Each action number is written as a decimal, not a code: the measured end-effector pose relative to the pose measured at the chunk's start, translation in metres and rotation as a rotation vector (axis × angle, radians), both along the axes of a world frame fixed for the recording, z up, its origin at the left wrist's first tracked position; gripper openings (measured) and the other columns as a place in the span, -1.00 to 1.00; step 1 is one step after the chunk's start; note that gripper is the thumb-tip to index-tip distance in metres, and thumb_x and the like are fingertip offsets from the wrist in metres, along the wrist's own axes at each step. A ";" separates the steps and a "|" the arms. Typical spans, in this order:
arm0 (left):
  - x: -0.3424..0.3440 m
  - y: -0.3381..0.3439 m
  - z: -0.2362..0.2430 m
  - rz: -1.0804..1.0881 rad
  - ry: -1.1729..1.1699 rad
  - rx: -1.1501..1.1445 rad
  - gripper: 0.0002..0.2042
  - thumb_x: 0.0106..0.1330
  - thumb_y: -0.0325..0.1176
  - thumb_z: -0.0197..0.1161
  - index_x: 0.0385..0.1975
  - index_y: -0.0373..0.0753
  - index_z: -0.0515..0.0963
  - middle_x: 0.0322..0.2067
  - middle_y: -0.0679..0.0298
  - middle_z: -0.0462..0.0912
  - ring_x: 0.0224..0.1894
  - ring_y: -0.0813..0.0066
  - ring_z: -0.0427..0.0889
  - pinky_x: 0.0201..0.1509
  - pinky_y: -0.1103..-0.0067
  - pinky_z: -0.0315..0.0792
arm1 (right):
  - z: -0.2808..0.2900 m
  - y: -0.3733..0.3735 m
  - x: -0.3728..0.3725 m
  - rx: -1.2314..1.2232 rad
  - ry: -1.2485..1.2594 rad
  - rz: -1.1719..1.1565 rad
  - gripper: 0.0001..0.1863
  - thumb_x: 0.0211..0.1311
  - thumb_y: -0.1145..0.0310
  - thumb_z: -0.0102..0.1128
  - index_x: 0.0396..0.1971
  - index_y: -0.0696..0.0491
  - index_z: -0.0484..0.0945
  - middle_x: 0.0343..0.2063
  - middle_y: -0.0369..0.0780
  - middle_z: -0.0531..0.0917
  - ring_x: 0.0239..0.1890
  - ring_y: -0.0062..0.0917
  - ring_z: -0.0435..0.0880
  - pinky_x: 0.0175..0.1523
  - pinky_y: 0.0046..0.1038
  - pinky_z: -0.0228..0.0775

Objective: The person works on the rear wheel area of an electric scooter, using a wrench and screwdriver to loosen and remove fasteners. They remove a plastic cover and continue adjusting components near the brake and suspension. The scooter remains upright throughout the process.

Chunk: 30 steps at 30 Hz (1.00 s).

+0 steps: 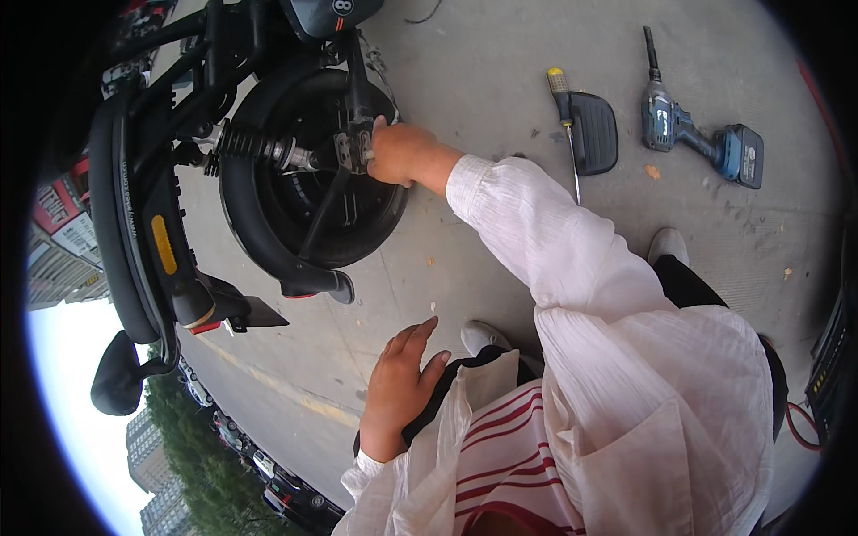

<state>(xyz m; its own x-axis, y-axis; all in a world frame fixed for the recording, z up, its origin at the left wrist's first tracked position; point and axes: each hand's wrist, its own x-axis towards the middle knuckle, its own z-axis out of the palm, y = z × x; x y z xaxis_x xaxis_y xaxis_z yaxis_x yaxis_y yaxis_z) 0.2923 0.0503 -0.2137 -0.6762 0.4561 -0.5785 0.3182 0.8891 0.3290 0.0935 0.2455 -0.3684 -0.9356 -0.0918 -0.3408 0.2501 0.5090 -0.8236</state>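
The rear wheel (308,210) of a dark electric scooter stands at the upper left. My right hand (398,154) reaches to the metal bracket (355,152) at the wheel's hub, its fingers closed there; what they grip is hidden behind the hand. Beside the bracket, a shock absorber (255,148) with a black spring meets the wheel. A curved black mudguard (273,255) runs along the tyre. My left hand (402,380) hovers near my knee, fingers stretched out and nothing in it.
On the concrete right of the scooter lie a yellow-and-black screwdriver (565,107), a black ribbed pad (594,134) and a blue cordless impact wrench (661,121) with a long socket. The scooter's seat (114,196) and a mirror (117,373) stick out at left. Parked cars (290,496) stand beyond.
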 end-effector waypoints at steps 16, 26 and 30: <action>-0.008 0.001 0.004 0.096 -0.029 -0.056 -0.51 0.30 -0.28 0.28 0.23 -0.20 0.44 0.07 -0.01 0.57 0.12 -0.04 0.52 0.17 0.27 0.43 | -0.056 0.031 -0.103 -1.803 -0.196 -0.755 -0.54 0.49 0.07 -0.09 -0.27 0.19 0.59 -0.35 -0.12 0.69 -0.33 -0.29 0.69 -0.20 -0.28 0.60; -0.021 0.018 0.000 0.130 -0.067 -0.092 -0.52 0.28 -0.32 0.29 0.22 -0.19 0.44 0.07 -0.02 0.56 0.13 -0.04 0.51 0.19 0.27 0.42 | -0.063 0.024 -0.080 -1.578 -0.417 -0.307 -0.42 0.49 -0.06 -0.11 -0.29 0.23 0.57 -0.45 -0.06 0.69 -0.31 -0.17 0.76 -0.19 -0.25 0.63; -0.021 0.027 0.001 0.133 -0.093 -0.083 -0.51 0.27 -0.33 0.29 0.22 -0.20 0.44 0.07 -0.02 0.56 0.14 -0.03 0.51 0.19 0.27 0.42 | -0.108 0.041 -0.126 -1.868 -0.145 -0.888 -0.46 0.51 -0.02 -0.14 -0.10 0.25 0.47 -0.11 0.03 0.63 -0.03 -0.18 0.68 0.02 -0.17 0.58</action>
<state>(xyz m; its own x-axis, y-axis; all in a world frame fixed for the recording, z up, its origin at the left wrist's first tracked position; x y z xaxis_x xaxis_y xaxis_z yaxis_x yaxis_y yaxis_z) 0.2714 0.0775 -0.2130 -0.6694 0.3140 -0.6733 0.1672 0.9467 0.2753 -0.0329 0.2866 -0.4761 -0.8915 0.0234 -0.4524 -0.0018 -0.9988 -0.0481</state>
